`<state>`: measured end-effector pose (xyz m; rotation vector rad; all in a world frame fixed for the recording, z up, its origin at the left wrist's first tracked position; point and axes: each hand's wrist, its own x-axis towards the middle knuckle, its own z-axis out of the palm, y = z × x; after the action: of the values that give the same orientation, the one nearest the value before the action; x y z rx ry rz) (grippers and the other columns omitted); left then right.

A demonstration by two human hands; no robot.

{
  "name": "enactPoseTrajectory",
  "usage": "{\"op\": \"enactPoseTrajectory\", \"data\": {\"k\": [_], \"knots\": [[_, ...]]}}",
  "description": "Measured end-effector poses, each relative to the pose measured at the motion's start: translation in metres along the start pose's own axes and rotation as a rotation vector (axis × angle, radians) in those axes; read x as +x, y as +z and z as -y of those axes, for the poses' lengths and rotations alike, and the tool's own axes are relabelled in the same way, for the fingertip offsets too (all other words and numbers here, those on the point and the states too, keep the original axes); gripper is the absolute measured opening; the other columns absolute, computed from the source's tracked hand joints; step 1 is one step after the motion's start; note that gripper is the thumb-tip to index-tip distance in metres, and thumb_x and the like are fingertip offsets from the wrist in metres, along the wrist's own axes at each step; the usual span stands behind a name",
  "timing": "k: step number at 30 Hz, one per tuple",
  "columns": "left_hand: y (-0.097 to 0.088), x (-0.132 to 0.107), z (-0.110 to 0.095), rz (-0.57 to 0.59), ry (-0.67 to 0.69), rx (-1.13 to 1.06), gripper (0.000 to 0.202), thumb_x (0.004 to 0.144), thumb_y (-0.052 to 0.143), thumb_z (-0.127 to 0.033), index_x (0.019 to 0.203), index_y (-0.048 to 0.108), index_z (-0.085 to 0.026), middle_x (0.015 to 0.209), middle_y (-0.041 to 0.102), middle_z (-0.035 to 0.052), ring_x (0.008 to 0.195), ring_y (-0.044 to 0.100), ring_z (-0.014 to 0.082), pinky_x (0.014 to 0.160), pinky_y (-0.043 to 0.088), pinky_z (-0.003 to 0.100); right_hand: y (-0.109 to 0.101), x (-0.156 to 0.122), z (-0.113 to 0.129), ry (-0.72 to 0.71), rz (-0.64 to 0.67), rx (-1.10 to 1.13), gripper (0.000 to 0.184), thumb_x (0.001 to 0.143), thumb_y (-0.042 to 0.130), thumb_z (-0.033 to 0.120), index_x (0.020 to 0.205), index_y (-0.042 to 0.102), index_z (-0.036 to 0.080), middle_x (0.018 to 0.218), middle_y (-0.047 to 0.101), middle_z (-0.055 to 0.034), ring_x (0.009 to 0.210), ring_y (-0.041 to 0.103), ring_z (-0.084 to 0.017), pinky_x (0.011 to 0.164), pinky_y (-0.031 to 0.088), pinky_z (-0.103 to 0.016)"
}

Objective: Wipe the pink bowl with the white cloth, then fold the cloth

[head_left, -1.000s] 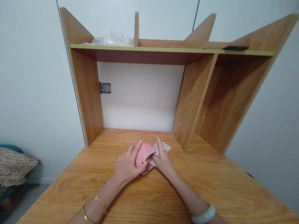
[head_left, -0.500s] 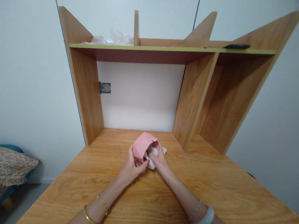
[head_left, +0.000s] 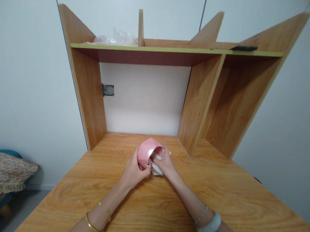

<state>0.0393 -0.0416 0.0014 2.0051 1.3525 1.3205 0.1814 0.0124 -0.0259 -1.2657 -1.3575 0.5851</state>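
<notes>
My left hand is wrapped round a pink faceted cup, holding it tipped on its side just above the wooden desk, with its mouth facing right. My right hand grips a white cloth and pushes part of it into the cup's mouth. A corner of the cloth pokes out behind my right hand. Both hands meet near the middle of the desk, in front of the open bay.
A wooden hutch stands at the back of the desk, with a shelf across the top. Crumpled clear plastic lies on the shelf's left, a dark flat object on its right. A patterned cloth lies at far left.
The cup has been lifted and turned from lying flat under my left hand to tipped with its mouth to the right. My right hand has pushed the cloth into it.
</notes>
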Motion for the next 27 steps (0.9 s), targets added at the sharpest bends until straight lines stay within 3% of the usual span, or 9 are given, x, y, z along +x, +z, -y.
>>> {"op": "enactPoseTrajectory", "data": {"k": [4, 8, 13, 17, 20, 27], "knots": [[0.001, 0.0, -0.003, 0.011, -0.02, -0.038, 0.066, 0.068, 0.058, -0.037, 0.123, 0.029, -0.013, 0.064, 0.055, -0.0027, 0.048, 0.05, 0.0097, 0.047, 0.041, 0.02, -0.006, -0.003, 0.011, 0.032, -0.052, -0.088, 0.087, 0.055, 0.065, 0.035, 0.128, 0.024, 0.012, 0.081, 0.061, -0.0058, 0.075, 0.059, -0.022, 0.068, 0.044, -0.032], [0.0, 0.0, -0.008, -0.038, -0.032, -0.071, 0.06, 0.068, 0.058, -0.039, 0.117, 0.034, -0.013, 0.063, 0.054, -0.0029, 0.047, 0.048, 0.0094, 0.044, 0.04, 0.02, -0.009, -0.004, 0.018, 0.016, -0.056, -0.114, 0.087, 0.058, 0.064, 0.039, 0.13, 0.022, 0.014, 0.078, 0.061, -0.0058, 0.072, 0.059, -0.023, 0.066, 0.044, -0.032], [-0.002, 0.0, -0.004, -0.068, -0.023, -0.086, 0.058, 0.068, 0.058, -0.035, 0.116, 0.033, -0.013, 0.067, 0.055, -0.002, 0.05, 0.051, 0.0099, 0.048, 0.042, 0.021, -0.002, -0.011, 0.018, -0.028, 0.005, -0.023, 0.085, 0.061, 0.062, 0.037, 0.131, 0.019, 0.014, 0.089, 0.059, -0.0081, 0.081, 0.058, -0.023, 0.073, 0.044, -0.035], [-0.002, 0.002, 0.0, -0.098, -0.044, -0.073, 0.057, 0.071, 0.055, -0.041, 0.116, 0.034, -0.013, 0.071, 0.057, 0.0, 0.052, 0.052, 0.0109, 0.049, 0.043, 0.022, 0.005, -0.017, 0.018, -0.08, 0.112, 0.13, 0.088, 0.064, 0.059, 0.031, 0.133, 0.006, 0.015, 0.087, 0.059, -0.0053, 0.075, 0.059, -0.02, 0.071, 0.046, -0.034], [-0.003, 0.002, 0.001, -0.103, -0.045, -0.022, 0.063, 0.069, 0.058, -0.043, 0.118, 0.034, -0.013, 0.082, 0.06, 0.0044, 0.061, 0.056, 0.0136, 0.056, 0.045, 0.025, 0.005, -0.015, 0.017, -0.067, 0.101, 0.184, 0.093, 0.061, 0.062, 0.029, 0.133, 0.005, 0.016, 0.083, 0.058, -0.0034, 0.069, 0.059, -0.018, 0.067, 0.047, -0.033], [0.0, -0.002, -0.003, -0.003, 0.015, -0.007, 0.065, 0.065, 0.062, -0.038, 0.121, 0.037, -0.015, 0.099, 0.06, 0.0075, 0.085, 0.058, 0.0195, 0.073, 0.046, 0.03, -0.019, -0.003, 0.017, -0.113, -0.019, -0.17, 0.081, 0.064, 0.057, 0.026, 0.133, 0.016, 0.015, 0.067, 0.056, 0.0005, 0.058, 0.055, -0.017, 0.054, 0.043, -0.027]]}}
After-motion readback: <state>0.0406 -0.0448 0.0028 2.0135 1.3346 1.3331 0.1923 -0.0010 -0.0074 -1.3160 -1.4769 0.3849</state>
